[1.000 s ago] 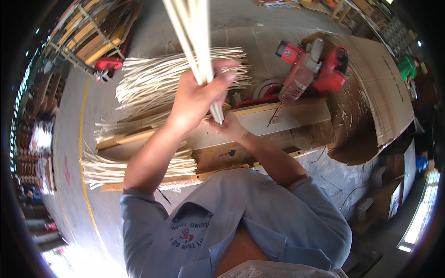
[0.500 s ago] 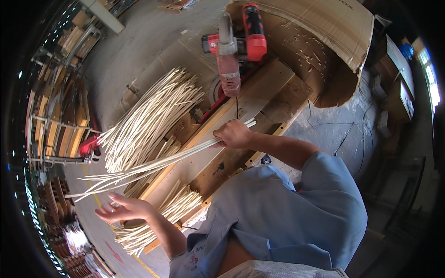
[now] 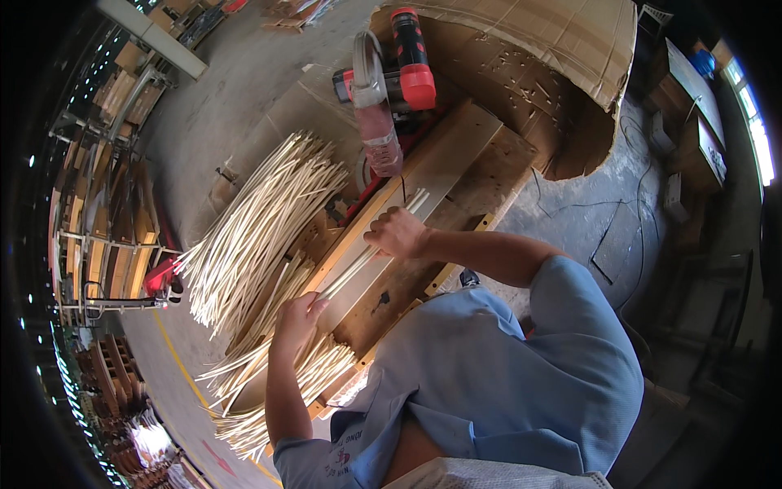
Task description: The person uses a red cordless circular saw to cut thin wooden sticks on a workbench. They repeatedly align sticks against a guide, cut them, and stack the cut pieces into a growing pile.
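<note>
A small bunch of long, thin, pale canes (image 3: pixel 349 272) runs slantwise over the wooden saw bench (image 3: pixel 444 181). My right hand (image 3: pixel 397 234) is closed around the bunch, with short cane ends sticking out past it toward the saw. Farther down the same bunch, my left hand (image 3: pixel 297 316) grips the canes, its thumb along them. Just beyond my right hand stands a red and black power saw (image 3: pixel 381 143) with a grey upper part. My left forearm hides part of the canes' trailing ends.
A large pile of similar canes (image 3: pixel 261 216) lies left of the bench, and a smaller pile (image 3: pixel 327 367) lies by my left forearm. A big cardboard box (image 3: pixel 562 45) opens behind the saw. A loaded rack (image 3: pixel 106 228) stands far left; cables (image 3: pixel 603 216) cross the floor at right.
My left hand, open and off the canes before, has moved right and up and closed on them. The bunch now lies lower along the bench. The view has shifted slightly.
</note>
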`<state>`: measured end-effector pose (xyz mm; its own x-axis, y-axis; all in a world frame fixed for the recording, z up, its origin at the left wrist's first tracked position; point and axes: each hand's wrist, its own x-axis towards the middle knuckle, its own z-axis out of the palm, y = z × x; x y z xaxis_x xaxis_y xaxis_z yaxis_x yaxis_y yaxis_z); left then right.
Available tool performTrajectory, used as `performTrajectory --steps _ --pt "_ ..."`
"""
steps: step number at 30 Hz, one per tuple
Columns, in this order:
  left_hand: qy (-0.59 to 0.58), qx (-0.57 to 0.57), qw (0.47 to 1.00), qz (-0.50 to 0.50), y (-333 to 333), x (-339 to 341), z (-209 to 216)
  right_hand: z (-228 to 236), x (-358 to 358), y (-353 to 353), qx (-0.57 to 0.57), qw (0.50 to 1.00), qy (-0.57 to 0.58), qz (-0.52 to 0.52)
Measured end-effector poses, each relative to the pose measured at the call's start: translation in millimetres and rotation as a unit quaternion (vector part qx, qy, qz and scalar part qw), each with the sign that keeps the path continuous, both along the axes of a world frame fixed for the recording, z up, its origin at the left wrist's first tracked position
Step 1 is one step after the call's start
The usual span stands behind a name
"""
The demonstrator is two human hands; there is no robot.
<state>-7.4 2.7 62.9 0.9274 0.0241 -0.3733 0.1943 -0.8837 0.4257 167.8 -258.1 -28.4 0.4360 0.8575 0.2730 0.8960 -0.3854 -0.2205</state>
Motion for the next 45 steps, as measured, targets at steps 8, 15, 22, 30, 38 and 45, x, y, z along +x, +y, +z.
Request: performTrajectory --steps 8,15,22,30,38,45 --pt "-0.073 0.039 0.996 0.017 6 6 -41 -22 -10 -18 0.063 0.997 0.016 -0.039" --pt "-0.060 0.107 0.992 -0.019 4 13 -46 -49 -21 -35 0.090 0.993 0.042 -0.066" --pt "-0.105 0.165 0.980 -0.022 2 6 -59 -42 -17 -42 0.120 0.987 0.077 -0.070" --pt "-0.146 0.218 0.965 -0.023 5 6 -69 -40 -11 -37 0.128 0.985 0.077 -0.087" --pt "-0.254 0.232 0.938 0.028 -2 -1 -79 -35 -25 -36 0.074 0.985 0.060 -0.140" --pt "-0.336 0.227 0.914 0.024 -4 -3 -85 -38 -25 -35 0.097 0.980 0.081 -0.155"
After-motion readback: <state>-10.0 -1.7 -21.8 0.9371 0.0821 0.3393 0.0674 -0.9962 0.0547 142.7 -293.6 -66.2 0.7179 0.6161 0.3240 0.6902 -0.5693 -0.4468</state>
